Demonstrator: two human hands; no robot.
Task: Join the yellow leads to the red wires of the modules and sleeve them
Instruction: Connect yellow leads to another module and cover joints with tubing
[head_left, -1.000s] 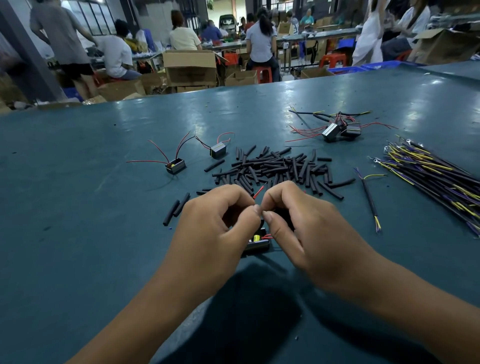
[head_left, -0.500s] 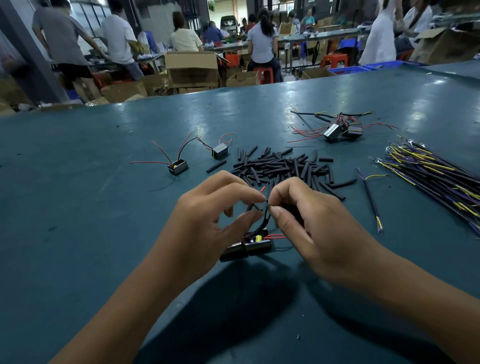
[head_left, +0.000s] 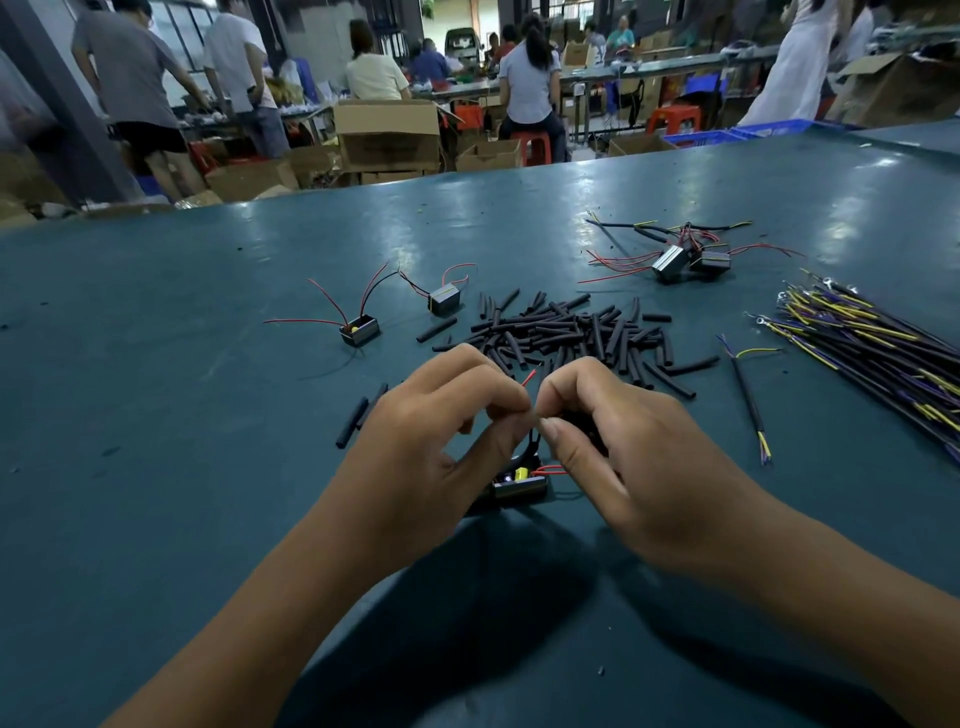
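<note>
Both hands meet over the near middle of the table (head_left: 156, 467), fingertip to fingertip. The left hand (head_left: 436, 441) and the right hand (head_left: 618, 457) each pinch at a thin wire between thumb and forefinger; a short red wire end (head_left: 530, 376) pokes up just beyond the knuckles. Whether a yellow lead is already in that pinch I cannot tell, since the fingers hide the joint. Directly below the hands sits the module (head_left: 519, 483) being worked on, resting on the table with a red wire curling from its right side.

By my reading, the step in hand is twisting the lead onto the red wire. The next move would call for keeping one pinch on the joint while the other hand reaches to the pile of black sleeves (head_left: 571, 332) just beyond, then threading one over the twist.

Two untouched modules (head_left: 361, 330) lie toward the left of the pile, finished ones (head_left: 675, 257) toward the far right, and the bundle of leads (head_left: 872, 343) along the right edge.

Compared with half a second ago, the fingertips have closed together again; the gap that showed a black strand between them is gone, and the module has barely shifted.
</note>
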